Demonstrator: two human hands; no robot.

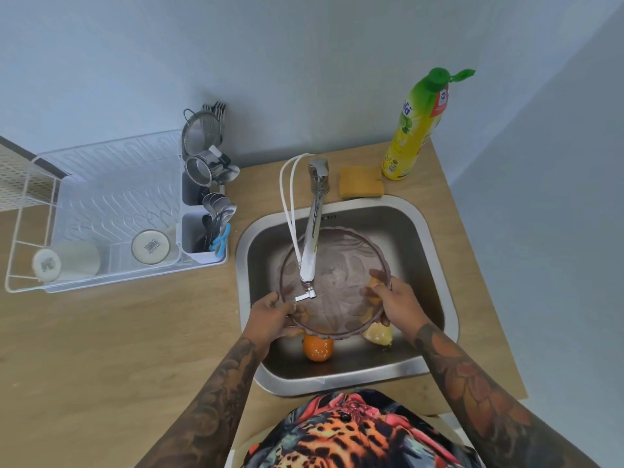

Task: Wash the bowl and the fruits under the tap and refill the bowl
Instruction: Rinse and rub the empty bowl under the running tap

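Head view: clear, faintly purple-tinted bowl w/ scalloped rim & leaf-like relief, held tilted over the steel sink, right under the tap spout. Left hand grips the near-left rim, fingers curled round it; right hand holds the right rim, thumb inside, fingers behind. Through the bowl wall smth yellow-orange shows by the right fingers, prob. a fruit, too blurred to tell. Orange sits in the basin just below the bowl's near edge; lemon beside it to the right, partly under the rim.

Sink is set in a light wood-look counter, pale blue-grey walls behind, corner at right. Two white hoses loop beside the tap base.

Yellow sponge, soft & rectangular, lies behind the sink, w/ a yellow dish-soap bottle w/ green flip cap open just beside it. Left of the sink: white wire dish rack w/ two pale cups lying on their sides, plus a cutlery caddy holding spoons, forks & metal strainers.
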